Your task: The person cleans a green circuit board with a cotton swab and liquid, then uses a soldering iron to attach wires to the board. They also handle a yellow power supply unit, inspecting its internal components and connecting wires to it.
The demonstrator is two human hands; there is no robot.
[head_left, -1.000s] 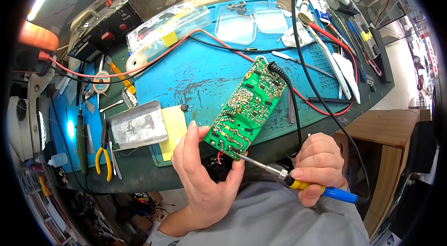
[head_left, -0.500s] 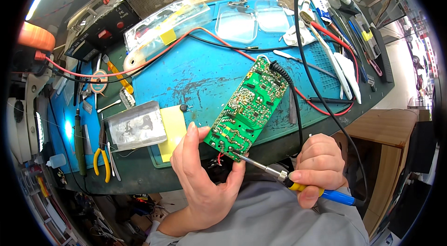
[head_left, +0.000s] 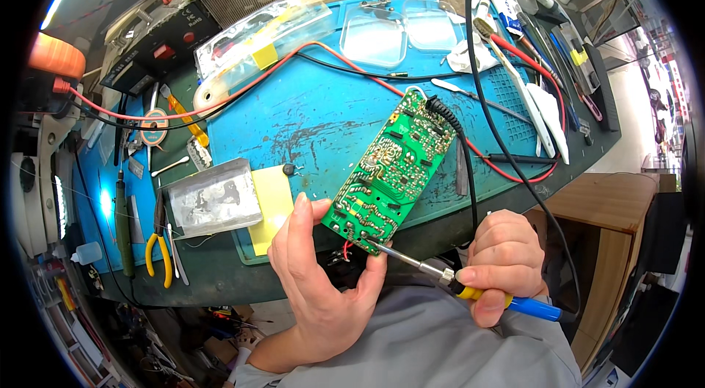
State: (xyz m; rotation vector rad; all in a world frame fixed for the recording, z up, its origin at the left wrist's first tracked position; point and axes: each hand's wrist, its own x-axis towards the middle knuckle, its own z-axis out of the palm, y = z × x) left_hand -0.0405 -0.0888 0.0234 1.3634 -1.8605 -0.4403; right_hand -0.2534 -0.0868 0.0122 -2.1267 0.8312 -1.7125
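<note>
A green circuit board (head_left: pixel 396 168), its soldered side up, is tilted in the middle of the bench. My left hand (head_left: pixel 319 274) grips its near end, thumb at the bottom edge and fingers at the left side. In my right hand (head_left: pixel 503 259) is a soldering iron (head_left: pixel 422 265) with a yellow and blue handle, held in closed fingers. Its metal tip touches the board's near corner, beside my left thumb. Short red and black wires (head_left: pixel 346 249) show under that corner. From the board's far end runs a black cable (head_left: pixel 445 112) with a ribbed sleeve.
Left of the board lie a metal tray (head_left: pixel 213 201), a yellow paper pad (head_left: pixel 273 212) and yellow-handled pliers (head_left: pixel 158 248). Clear plastic lids (head_left: pixel 373 37) sit farther back on the blue mat (head_left: pixel 272 146). A black cord (head_left: pixel 507 142) hangs across the right side, near tweezers and brushes.
</note>
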